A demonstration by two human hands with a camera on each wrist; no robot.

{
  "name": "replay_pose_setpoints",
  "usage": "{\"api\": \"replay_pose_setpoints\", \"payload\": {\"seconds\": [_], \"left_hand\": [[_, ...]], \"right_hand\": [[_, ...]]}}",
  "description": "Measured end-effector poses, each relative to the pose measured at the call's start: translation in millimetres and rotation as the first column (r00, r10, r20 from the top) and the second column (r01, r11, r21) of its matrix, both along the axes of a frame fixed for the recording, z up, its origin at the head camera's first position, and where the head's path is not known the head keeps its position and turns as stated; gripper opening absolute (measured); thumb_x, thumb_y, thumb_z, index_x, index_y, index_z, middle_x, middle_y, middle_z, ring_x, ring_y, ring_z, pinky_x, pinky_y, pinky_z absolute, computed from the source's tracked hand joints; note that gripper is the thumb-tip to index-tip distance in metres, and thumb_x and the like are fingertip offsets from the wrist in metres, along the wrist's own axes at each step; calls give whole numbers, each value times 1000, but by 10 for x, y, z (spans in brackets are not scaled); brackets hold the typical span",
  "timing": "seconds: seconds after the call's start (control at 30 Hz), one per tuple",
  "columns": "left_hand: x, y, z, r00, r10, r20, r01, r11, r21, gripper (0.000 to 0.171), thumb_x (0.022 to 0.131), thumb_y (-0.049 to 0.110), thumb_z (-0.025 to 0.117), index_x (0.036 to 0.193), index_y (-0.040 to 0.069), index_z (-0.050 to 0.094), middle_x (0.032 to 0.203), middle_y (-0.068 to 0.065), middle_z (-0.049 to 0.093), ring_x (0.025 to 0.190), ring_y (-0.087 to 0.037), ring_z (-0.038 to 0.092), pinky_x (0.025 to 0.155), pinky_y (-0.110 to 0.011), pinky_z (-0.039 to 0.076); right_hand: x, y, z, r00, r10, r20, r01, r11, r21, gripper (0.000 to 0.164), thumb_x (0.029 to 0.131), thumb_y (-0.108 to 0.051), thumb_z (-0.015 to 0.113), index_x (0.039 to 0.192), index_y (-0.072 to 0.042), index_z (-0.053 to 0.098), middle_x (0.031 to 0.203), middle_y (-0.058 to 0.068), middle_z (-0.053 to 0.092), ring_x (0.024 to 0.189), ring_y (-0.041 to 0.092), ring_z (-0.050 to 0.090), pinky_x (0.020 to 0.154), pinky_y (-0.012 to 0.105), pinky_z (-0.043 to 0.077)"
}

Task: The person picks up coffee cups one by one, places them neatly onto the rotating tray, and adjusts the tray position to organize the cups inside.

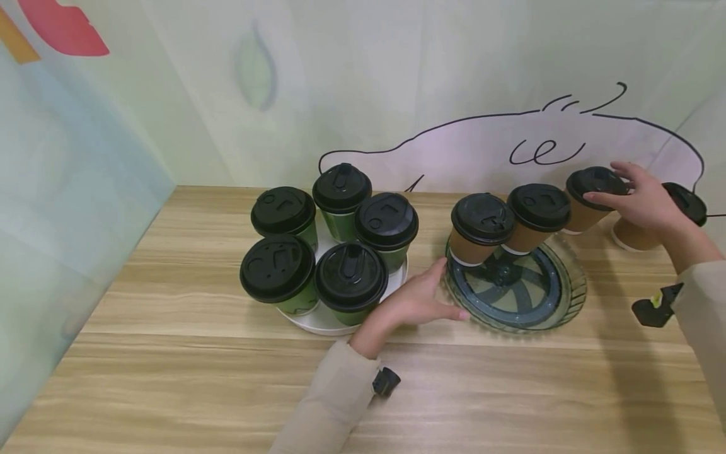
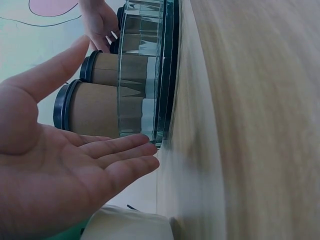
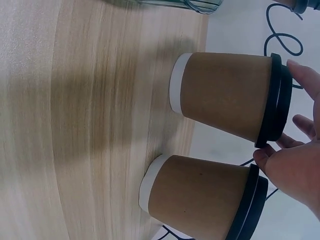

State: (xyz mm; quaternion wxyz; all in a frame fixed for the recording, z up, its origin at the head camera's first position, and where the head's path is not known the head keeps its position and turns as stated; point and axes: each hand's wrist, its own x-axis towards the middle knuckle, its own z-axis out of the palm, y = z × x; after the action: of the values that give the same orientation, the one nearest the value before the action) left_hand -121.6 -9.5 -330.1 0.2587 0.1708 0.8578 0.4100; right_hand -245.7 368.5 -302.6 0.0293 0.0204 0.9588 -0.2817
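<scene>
My right hand grips the black lid of a brown paper coffee cup, thumb on one side of the rim and fingers on the other. Another brown cup with a black lid stands beside it, partly behind my wrist in the head view. My left hand is spread at the left edge of a clear round ribbed tray, its fingertips right at the rim in the left wrist view. Two lidded brown cups, one at the left and one at its right, stand in the tray's back part.
To the left, several green cups with black lids crowd a white round tray. A printed backdrop rises behind the wooden table. Small black devices sit at the left cuff and right cuff.
</scene>
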Motion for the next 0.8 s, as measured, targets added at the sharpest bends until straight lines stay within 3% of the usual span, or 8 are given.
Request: {"api": "replay_pose_setpoints", "payload": {"seconds": [0.17,0.47,0.8], "left_hand": [[-1,2,0,1000,-1,-2,1,1000,-1,98,78,35,72,147,6,9,148,-11,23,133,-23,26,106,-35,25],[2,7,8,1000,0,1,0,1000,-18,97,79,36,71,147,6,10,148,-12,23,132,-23,26,106,-36,26],[0,9,9,1000,2,-1,-2,1000,-23,97,78,36,71,147,7,10,148,-12,23,132,-24,27,105,-36,27]], "right_hand": [[147,-178,151,1000,3,7,-3,1000,1,89,88,-48,51,146,-2,1,145,32,4,129,51,8,96,67,15],[177,-149,148,1000,28,12,-28,999,-26,87,89,-45,52,145,-1,2,145,33,4,129,52,7,94,69,14],[189,-186,129,1000,-16,-7,16,1000,-2,91,86,-52,53,146,-1,7,145,31,5,128,51,12,93,69,18]]}}
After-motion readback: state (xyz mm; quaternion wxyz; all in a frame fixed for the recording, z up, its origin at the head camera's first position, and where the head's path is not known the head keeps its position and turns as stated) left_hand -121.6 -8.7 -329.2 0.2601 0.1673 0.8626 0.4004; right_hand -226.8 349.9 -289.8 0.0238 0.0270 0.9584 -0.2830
